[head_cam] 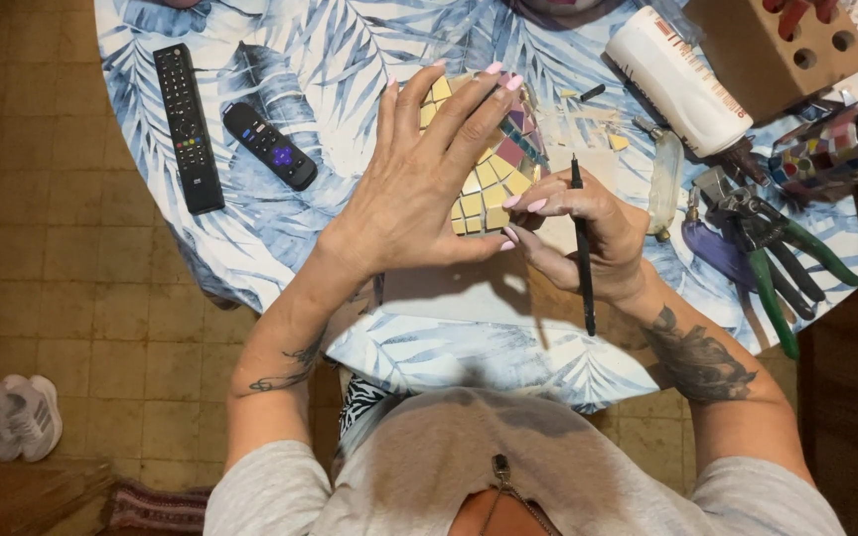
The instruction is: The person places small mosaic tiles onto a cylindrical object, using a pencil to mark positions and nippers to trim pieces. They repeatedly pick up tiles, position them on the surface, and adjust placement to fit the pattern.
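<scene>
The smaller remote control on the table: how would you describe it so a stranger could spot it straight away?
Start at the round table with the blue leaf-print cloth and look to its left part, beyond the person's left hand. Two remotes lie there side by side, and the smaller remote is the one nearer that hand. It is short, rounded and black with a purple pad, while the long remote is slim with many small buttons.

There is one view only — a camera worn on the person's head, looking almost straight down. It sits close above the hands, so the person's own chest and forearms fill the lower edge of the picture. The round table [280, 60] with its leaf-print cloth takes the upper half, its far side cut off by the top edge. The tiled floor [71, 318] shows below on the left — further from the lens.
</scene>
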